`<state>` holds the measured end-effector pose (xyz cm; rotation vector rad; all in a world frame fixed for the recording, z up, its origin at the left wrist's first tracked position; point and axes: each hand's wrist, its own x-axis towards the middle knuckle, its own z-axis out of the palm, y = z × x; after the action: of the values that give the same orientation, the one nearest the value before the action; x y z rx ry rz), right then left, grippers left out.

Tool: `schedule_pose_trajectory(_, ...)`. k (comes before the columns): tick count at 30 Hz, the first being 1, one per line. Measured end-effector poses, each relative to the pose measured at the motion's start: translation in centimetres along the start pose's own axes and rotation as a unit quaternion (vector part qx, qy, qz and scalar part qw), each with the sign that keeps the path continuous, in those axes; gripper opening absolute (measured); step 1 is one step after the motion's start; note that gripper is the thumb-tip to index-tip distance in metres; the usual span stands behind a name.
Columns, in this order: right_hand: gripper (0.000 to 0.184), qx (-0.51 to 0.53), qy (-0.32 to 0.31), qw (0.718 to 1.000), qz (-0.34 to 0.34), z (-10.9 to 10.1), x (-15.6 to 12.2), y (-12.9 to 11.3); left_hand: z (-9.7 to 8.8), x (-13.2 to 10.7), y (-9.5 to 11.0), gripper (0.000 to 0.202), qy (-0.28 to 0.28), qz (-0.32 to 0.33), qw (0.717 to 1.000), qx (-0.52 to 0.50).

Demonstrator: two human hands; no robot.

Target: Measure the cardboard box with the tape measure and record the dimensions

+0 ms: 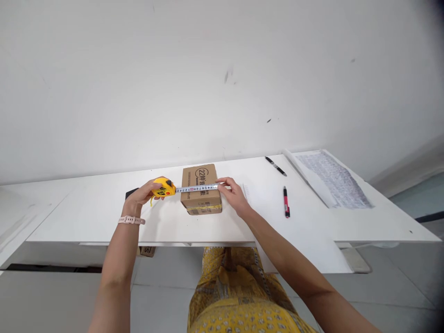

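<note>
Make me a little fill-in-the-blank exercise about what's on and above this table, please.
1. The left hand holds a tape measure with a ____ case.
2. The blade runs from the tape measure across the box to the ____ hand.
3. The circled number printed on the box is ____.
4. Pens lying on the table number ____ in all.

Missing words: yellow; right; 22; two.
</note>
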<state>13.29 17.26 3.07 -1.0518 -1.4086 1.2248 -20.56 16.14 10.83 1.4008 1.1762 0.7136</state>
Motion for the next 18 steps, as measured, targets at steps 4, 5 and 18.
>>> schedule_pose_trajectory(4, 0.044, 0.170, -0.037, 0.981, 0.091, 0.4, 1.3, 0.4, 0.2, 0.3, -0.1, 0.045, -0.013, 0.003, 1.000, 0.005)
schedule_pose_trajectory(5, 0.046, 0.189, -0.043, 0.976, 0.096, 0.5, 1.5, 0.4, 0.3, 0.3, 0.0, 0.046, -0.014, 0.004, 1.000, 0.006)
schedule_pose_trajectory(18, 0.029, 0.059, -0.042, 0.997, 0.021, 0.5, 1.0, 0.4, 0.7, 0.6, 0.0, 0.046, -0.027, 0.009, 1.000, 0.008)
